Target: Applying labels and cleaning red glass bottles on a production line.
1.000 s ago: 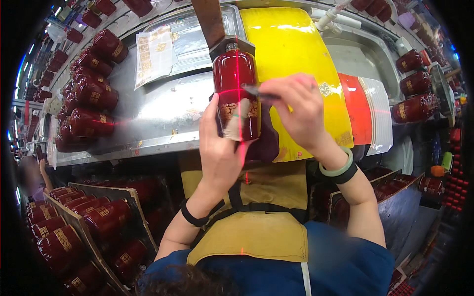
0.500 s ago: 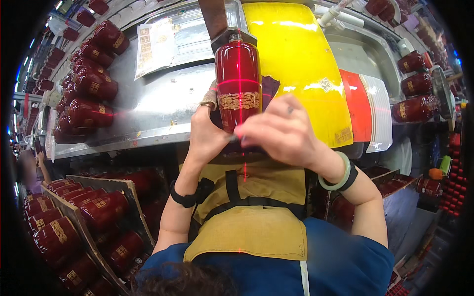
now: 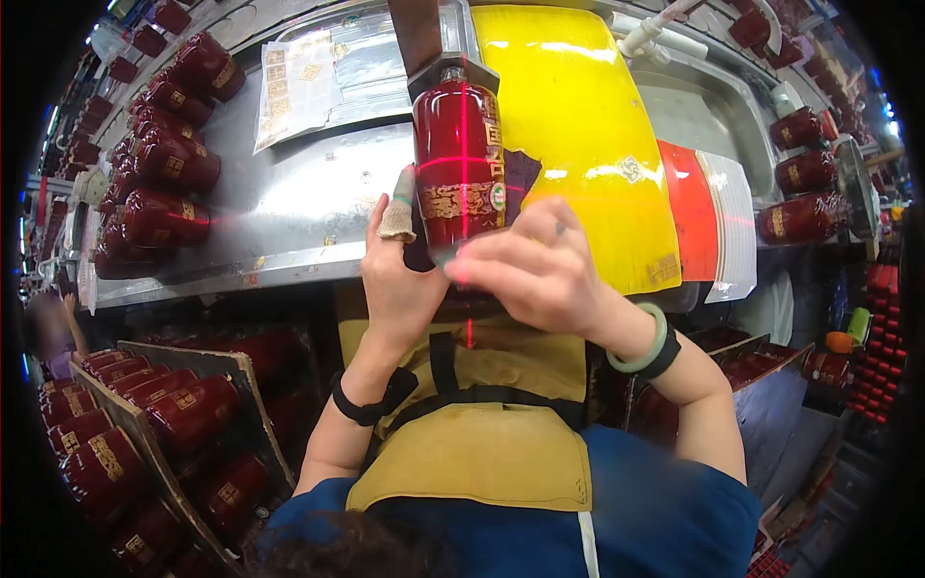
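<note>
The bottle (image 3: 445, 135) has rolled about its long axis, bringing gold lettering onto its right side. Nearest, the right hand (image 3: 535, 275) bunches its fingers by the base; the left hand (image 3: 395, 284) spreads finger and thumb at the lower left. Whether either grip pinches anything, I cannot tell. Both are close; the bottle points straight away, neck at the stop (image 3: 416, 43).

Dark red bottle (image 3: 445, 135) lies on the bench (image 3: 356, 197), neck pointing away, gold ornament around its lower part; red light lines cross it. Left hand (image 3: 397, 294) beside the base, a cloth sleeve (image 3: 396, 223) on one raised finger. Right hand (image 3: 540, 275) at the base, fingers bunched; grip unclear for both. Yellow sheet (image 3: 578, 125) just right of bottle, red sheet (image 3: 682, 193) beyond. Gold-marked papers (image 3: 294, 91) to the left, clustered red bottles (image 3: 169, 220) farther left.
</note>
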Demonstrator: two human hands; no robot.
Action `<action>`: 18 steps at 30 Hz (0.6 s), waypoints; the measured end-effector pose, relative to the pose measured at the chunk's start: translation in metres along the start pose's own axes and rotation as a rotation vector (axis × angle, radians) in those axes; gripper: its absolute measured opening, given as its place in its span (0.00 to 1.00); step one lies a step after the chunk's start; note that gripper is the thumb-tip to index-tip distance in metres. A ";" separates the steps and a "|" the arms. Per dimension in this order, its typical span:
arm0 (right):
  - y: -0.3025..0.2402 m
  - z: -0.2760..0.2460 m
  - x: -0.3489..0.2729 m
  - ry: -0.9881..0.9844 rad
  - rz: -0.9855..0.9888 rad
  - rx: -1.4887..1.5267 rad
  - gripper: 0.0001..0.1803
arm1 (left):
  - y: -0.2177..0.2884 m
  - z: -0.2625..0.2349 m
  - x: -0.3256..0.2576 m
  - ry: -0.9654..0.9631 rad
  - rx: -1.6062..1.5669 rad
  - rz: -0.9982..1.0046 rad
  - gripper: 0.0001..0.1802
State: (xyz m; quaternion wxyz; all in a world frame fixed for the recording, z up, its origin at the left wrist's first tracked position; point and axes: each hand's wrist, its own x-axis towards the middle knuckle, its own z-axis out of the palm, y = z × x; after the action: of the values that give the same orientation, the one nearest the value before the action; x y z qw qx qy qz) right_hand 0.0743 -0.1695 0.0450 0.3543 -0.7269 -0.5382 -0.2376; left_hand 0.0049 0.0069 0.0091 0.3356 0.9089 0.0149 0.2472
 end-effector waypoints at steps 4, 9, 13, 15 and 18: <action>0.019 -0.002 0.009 0.150 0.146 -0.170 0.09 | -0.010 0.004 -0.004 -0.088 -0.225 -0.166 0.44; -0.014 -0.006 0.003 -0.068 -0.022 0.063 0.12 | -0.013 0.003 -0.003 -0.078 -0.311 -0.246 0.48; 0.017 -0.005 0.011 0.079 0.121 -0.204 0.11 | -0.003 0.002 -0.005 -0.029 -0.284 -0.265 0.48; 0.002 -0.005 0.002 -0.013 0.049 -0.018 0.10 | -0.004 0.000 -0.002 -0.036 -0.267 -0.130 0.50; 0.000 -0.030 0.024 -0.001 0.172 0.028 0.11 | 0.002 -0.004 -0.005 -0.035 -0.026 0.053 0.46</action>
State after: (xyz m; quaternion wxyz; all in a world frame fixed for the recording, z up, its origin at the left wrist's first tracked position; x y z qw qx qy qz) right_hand 0.0830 -0.1774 0.0816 0.3831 -0.7657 -0.4770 -0.1985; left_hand -0.0017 0.0068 0.0112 0.3410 0.9086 -0.0181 0.2403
